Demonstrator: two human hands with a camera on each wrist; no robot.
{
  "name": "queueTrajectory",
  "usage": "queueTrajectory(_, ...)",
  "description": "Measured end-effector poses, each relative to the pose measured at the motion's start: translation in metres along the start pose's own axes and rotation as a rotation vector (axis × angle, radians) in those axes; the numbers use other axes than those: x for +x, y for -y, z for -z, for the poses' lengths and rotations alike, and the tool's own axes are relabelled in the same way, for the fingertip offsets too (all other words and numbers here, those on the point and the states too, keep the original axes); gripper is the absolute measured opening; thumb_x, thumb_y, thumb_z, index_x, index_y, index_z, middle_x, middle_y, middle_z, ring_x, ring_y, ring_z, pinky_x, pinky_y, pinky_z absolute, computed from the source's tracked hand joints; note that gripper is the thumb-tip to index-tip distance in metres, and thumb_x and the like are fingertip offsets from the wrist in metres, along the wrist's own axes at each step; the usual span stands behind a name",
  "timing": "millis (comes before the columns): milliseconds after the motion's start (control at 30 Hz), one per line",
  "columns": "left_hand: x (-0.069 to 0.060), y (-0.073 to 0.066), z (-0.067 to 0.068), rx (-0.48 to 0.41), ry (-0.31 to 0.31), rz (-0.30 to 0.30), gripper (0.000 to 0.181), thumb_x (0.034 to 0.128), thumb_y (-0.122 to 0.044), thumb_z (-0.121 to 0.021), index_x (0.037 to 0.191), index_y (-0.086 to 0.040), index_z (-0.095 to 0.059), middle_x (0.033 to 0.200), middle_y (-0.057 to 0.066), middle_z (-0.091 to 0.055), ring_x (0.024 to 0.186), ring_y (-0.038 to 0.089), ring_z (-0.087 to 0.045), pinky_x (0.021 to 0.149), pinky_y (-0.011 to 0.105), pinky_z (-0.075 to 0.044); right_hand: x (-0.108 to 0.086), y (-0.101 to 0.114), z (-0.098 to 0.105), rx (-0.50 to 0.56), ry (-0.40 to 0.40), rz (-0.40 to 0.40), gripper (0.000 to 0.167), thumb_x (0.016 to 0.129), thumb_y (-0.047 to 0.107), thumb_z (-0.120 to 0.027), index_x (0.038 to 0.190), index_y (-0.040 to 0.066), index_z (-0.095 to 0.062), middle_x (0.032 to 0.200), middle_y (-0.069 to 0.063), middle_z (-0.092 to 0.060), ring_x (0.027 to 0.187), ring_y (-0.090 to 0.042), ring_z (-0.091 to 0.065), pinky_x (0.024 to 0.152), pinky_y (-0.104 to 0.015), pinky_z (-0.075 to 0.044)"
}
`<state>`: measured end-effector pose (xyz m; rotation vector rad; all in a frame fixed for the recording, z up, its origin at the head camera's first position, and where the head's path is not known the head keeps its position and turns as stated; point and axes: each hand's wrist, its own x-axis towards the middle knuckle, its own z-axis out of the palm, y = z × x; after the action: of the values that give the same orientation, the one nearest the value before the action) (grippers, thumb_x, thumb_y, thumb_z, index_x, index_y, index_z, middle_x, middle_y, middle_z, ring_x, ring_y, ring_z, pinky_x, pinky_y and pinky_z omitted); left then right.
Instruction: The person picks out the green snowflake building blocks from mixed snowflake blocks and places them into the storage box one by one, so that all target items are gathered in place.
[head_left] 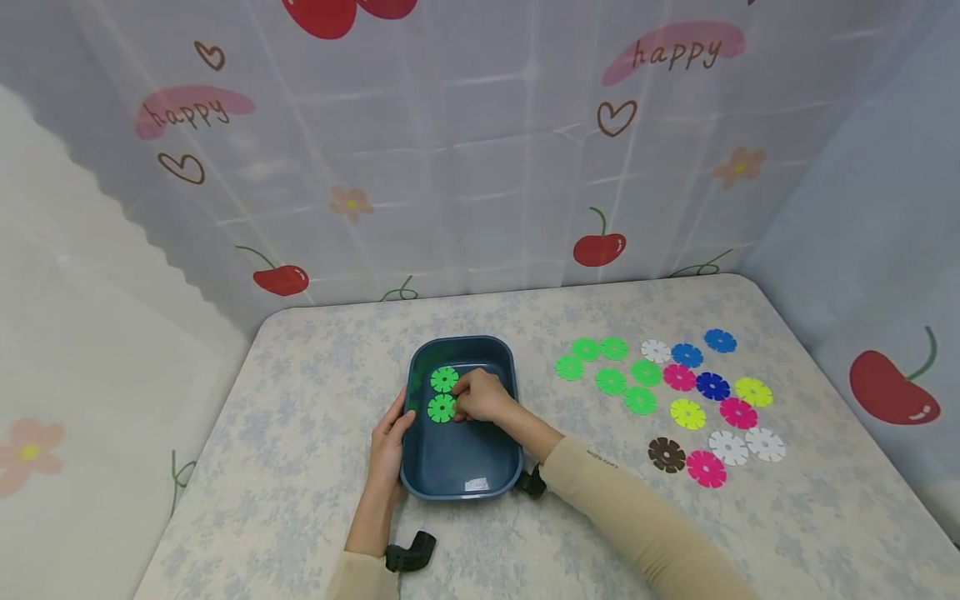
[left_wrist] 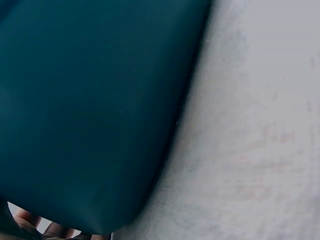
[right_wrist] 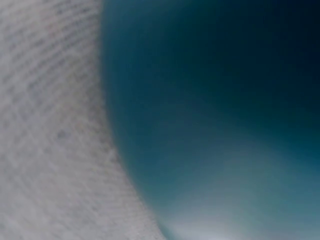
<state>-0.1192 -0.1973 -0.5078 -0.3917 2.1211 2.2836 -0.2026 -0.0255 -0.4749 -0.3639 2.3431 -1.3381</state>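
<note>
A dark blue rectangular tray (head_left: 465, 475) rests on the table. My left hand (head_left: 387, 446) grips its left side, thumb at the rim; fingertips (left_wrist: 55, 230) show past the tray's wall (left_wrist: 100, 125) in the left wrist view. Inside lie two bright green notched plastic discs, an upper disc (head_left: 444, 379) and a lower disc (head_left: 441, 408). Reaching over the tray's right side, my right hand (head_left: 482, 396) has curled fingers pinching the lower disc's right edge. The right wrist view shows only the blurred tray (right_wrist: 165, 125) and tablecloth.
Right of the tray lie several loose notched discs: green (head_left: 611, 382), blue (head_left: 712, 386), pink (head_left: 707, 469), yellow (head_left: 687, 414), white (head_left: 728, 448) and one brown (head_left: 667, 455). A patterned cloth covers the table (head_left: 315, 400), and a printed curtain (head_left: 465, 208) hangs behind.
</note>
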Motion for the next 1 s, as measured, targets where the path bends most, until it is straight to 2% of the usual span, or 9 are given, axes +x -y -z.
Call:
queueTrajectory(133,0.0,0.0,-0.001,-0.001,0.001,0.001,0.052,0.1034,-0.023,-0.047,0.154,-0.02,-0.034,0.162,0.001,-0.025,0.152,0.021,-0.013,0.123,0.049,-0.011,0.0,-0.002,0.001,-0.021,-0.02,0.043,0.033,0.09,0.0,-0.061,0.122,-0.006,-0.065,0.085,-0.011,-0.072,0.071,-0.021,-0.072,0.06,-0.026,-0.056)
queueTrajectory(267,-0.001,0.001,-0.002,-0.003,-0.002,0.008,0.052,0.1029,-0.023,-0.048,0.153,-0.02,-0.035,0.161,0.001,-0.026,0.152,0.022,-0.014,0.123,0.05,-0.012,-0.006,0.001,0.008,0.02,-0.023,0.13,0.031,0.092,0.005,-0.062,0.121,-0.005,-0.065,0.091,-0.012,-0.071,0.077,-0.027,-0.073,0.064,-0.033,-0.059)
queueTrajectory(433,-0.002,0.001,-0.003,0.002,-0.011,0.01,0.052,0.1028,-0.023,-0.048,0.153,-0.02,-0.036,0.161,0.001,-0.028,0.152,0.022,-0.015,0.122,0.05,-0.013,-0.026,0.01,0.034,0.112,0.007,0.176,0.031,0.093,0.009,-0.064,0.123,0.0,-0.065,0.095,-0.012,-0.069,0.086,-0.034,-0.072,0.073,-0.045,-0.059)
queueTrajectory(500,-0.001,0.0,-0.002,0.006,-0.017,0.006,0.051,0.1028,-0.022,-0.048,0.153,-0.02,-0.036,0.161,0.001,-0.028,0.152,0.022,-0.015,0.123,0.05,-0.013,-0.036,0.011,0.048,0.126,0.014,0.178,0.032,0.093,0.011,-0.064,0.124,0.004,-0.065,0.097,-0.011,-0.068,0.088,-0.033,-0.072,0.076,-0.046,-0.059)
queueTrajectory(600,-0.001,0.0,-0.002,0.016,-0.021,-0.003,0.051,0.103,-0.02,-0.047,0.153,-0.02,-0.036,0.161,0.001,-0.027,0.152,0.022,-0.014,0.123,0.051,-0.012,-0.051,0.005,0.069,0.106,0.01,0.193,0.033,0.094,0.015,-0.064,0.127,0.006,-0.064,0.099,-0.01,-0.067,0.087,-0.027,-0.072,0.075,-0.043,-0.058)
queueTrajectory(800,-0.001,0.0,-0.002,0.018,-0.015,0.002,0.052,0.1031,-0.02,-0.047,0.153,-0.019,-0.035,0.161,0.001,-0.027,0.152,0.021,-0.013,0.123,0.05,-0.011,-0.082,-0.023,0.115,0.042,-0.067,0.14,0.038,0.093,0.018,-0.067,0.128,0.003,-0.063,0.103,-0.012,-0.067,0.088,-0.031,-0.07,0.07,-0.034,-0.051)
queueTrajectory(1000,-0.001,0.002,-0.001,0.012,-0.023,0.004,0.052,0.1029,-0.022,-0.048,0.153,-0.02,-0.035,0.161,0.0,-0.026,0.152,0.021,-0.013,0.123,0.049,-0.012,-0.112,-0.061,0.163,0.012,-0.17,0.026,0.047,0.093,0.02,-0.066,0.134,-0.001,-0.057,0.114,-0.02,-0.064,0.092,-0.029,-0.068,0.077,-0.041,-0.053)
